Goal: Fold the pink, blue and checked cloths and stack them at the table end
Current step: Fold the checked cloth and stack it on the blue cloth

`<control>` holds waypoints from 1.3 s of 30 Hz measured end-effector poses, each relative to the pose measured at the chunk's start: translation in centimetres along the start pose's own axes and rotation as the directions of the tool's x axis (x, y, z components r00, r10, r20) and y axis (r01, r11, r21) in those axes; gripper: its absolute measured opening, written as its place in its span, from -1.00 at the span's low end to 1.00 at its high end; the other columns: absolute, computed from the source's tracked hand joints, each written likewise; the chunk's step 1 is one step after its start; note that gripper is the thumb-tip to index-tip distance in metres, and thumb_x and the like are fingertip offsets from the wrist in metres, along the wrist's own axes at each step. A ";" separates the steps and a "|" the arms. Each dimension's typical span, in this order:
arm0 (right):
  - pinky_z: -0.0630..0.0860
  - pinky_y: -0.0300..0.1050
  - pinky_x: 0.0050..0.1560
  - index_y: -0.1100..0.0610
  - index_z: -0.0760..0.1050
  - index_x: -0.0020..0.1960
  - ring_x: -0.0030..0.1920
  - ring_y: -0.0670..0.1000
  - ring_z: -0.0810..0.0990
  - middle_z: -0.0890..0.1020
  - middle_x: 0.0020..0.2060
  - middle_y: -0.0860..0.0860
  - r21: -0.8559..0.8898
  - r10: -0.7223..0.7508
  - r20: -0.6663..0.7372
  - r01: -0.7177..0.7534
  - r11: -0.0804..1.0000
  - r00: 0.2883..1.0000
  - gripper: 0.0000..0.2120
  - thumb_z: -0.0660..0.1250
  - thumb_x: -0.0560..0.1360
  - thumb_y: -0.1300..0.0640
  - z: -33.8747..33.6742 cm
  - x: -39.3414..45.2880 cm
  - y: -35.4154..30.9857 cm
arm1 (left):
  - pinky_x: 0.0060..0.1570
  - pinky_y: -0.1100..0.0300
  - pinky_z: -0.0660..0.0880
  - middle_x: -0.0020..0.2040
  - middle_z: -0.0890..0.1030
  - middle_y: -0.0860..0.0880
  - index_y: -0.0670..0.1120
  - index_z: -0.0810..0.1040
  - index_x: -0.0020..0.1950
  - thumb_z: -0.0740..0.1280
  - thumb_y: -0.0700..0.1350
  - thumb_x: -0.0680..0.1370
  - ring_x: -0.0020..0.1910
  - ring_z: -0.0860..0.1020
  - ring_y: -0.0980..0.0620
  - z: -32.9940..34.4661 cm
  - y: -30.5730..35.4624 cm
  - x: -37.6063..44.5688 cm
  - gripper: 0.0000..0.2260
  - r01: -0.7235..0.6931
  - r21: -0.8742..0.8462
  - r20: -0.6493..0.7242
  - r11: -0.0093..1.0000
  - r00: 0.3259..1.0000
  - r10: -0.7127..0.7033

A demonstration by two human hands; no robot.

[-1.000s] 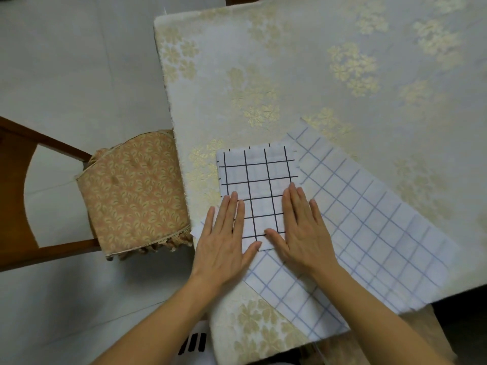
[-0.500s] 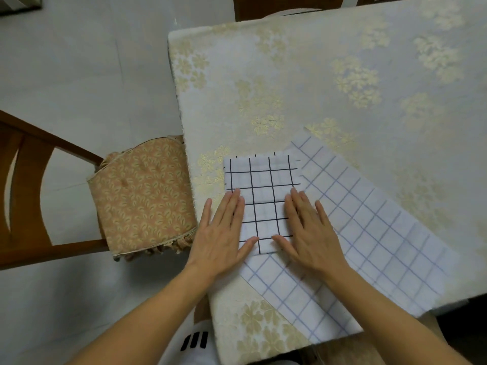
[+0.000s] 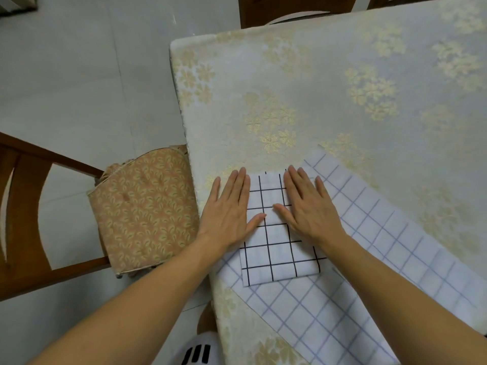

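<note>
Both hands flat, fingers straight, side by side but apart — left hand (image 3: 229, 209) and right hand (image 3: 307, 206) pressing the folded black-checked cloth (image 3: 279, 254). Folded piece lying on the unfolded blue-lined cloth (image 3: 369, 259), near the table (image 3: 290, 88) corner, beside the cushioned chair (image 3: 142, 206). No pink cloth visible. Risks noted: sliding pressure likely to drag the loose lower cloth and rumple it; left palm overhanging the fold's edge — fold may skew or open; proximity to table edge, possible slip floorward.
</note>
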State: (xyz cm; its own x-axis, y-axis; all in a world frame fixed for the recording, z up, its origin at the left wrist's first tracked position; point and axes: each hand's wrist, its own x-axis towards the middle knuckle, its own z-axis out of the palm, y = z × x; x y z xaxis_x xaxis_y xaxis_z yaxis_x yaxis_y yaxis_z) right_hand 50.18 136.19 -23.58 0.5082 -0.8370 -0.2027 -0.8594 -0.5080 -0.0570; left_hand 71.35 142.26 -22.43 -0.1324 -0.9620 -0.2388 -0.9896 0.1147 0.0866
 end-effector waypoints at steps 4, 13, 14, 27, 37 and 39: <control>0.00 0.23 0.57 0.15 0.03 0.62 0.61 0.06 0.01 0.07 0.61 0.06 0.010 0.005 -0.011 -0.005 1.000 1.000 -0.25 -0.22 0.61 -0.32 -0.6 0.8 0.1 | 0.54 -0.18 -0.07 0.62 -0.10 -0.13 -0.19 -0.08 0.61 -0.21 0.34 0.59 0.60 -0.12 -0.05 0.0 -0.1 0.6 -0.22 0.023 0.009 -0.013 1.000 1.000 -0.023; -0.01 0.18 0.56 0.17 0.15 0.59 0.59 0.07 0.13 0.20 0.58 0.09 -0.012 -0.059 -0.082 0.058 0.998 0.995 -0.31 -0.13 0.64 -0.26 0.0 0.5 0.0 | 0.54 -0.16 -0.05 0.63 -0.10 -0.11 -0.17 -0.09 0.61 -0.17 0.33 0.60 0.60 -0.12 -0.03 0.4 -0.4 0.6 -0.24 -0.033 0.008 -0.031 0.999 0.999 0.033; -0.01 0.19 0.56 0.16 0.12 0.60 0.59 0.07 0.11 0.16 0.59 0.07 -0.013 -0.052 -0.078 0.051 0.999 0.996 -0.30 -0.13 0.64 -0.27 0.2 0.6 0.0 | 0.54 -0.16 -0.05 0.63 -0.11 -0.11 -0.17 -0.10 0.61 -0.17 0.34 0.60 0.60 -0.13 -0.04 0.5 -0.5 0.7 -0.25 -0.023 0.006 -0.032 1.000 0.999 0.023; 0.24 0.30 0.46 0.17 0.43 0.44 0.50 0.16 0.34 0.40 0.47 0.16 -0.035 -0.274 -0.290 0.276 0.960 0.917 -0.53 0.20 0.62 -0.04 -2.8 -4.7 2.3 | 0.48 -0.25 0.14 0.54 0.28 -0.16 -0.08 0.36 0.47 0.14 0.20 0.60 0.52 0.27 -0.12 -1.7 1.0 -5.0 -0.47 -0.218 0.020 -0.157 0.976 0.963 0.218; 0.38 0.28 0.36 0.17 0.65 0.06 0.21 0.19 0.61 0.64 0.19 0.16 -0.233 -0.523 -0.424 0.469 0.852 0.739 -0.83 0.35 0.56 0.12 0.0 -12.7 3.3 | 0.38 -0.25 0.29 0.25 0.57 -0.10 -0.13 0.60 0.08 0.38 0.08 0.40 0.23 0.52 -0.10 0.3 4.2 -10.5 -0.64 -0.253 0.078 -0.289 0.964 0.920 0.265; 0.40 0.29 0.34 0.18 0.65 0.06 0.19 0.18 0.62 0.64 0.19 0.16 -0.265 -0.533 -0.443 0.463 0.846 0.721 -0.86 0.38 0.56 0.16 0.6 -13.6 2.9 | 0.37 -0.27 0.30 0.23 0.58 -0.11 -0.14 0.61 0.01 0.39 0.02 0.37 0.21 0.54 -0.11 0.7 4.6 -10.8 -0.69 -0.244 0.078 -0.325 0.967 0.910 0.256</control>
State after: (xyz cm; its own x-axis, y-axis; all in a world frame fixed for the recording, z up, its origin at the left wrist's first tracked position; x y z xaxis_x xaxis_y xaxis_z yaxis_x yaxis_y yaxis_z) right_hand 40.74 146.16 -21.58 0.8489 -0.4226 0.3174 -0.4772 -0.8710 0.1169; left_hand 68.19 153.38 -20.14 -0.3558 -0.9269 0.1192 -0.9286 0.3650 0.0665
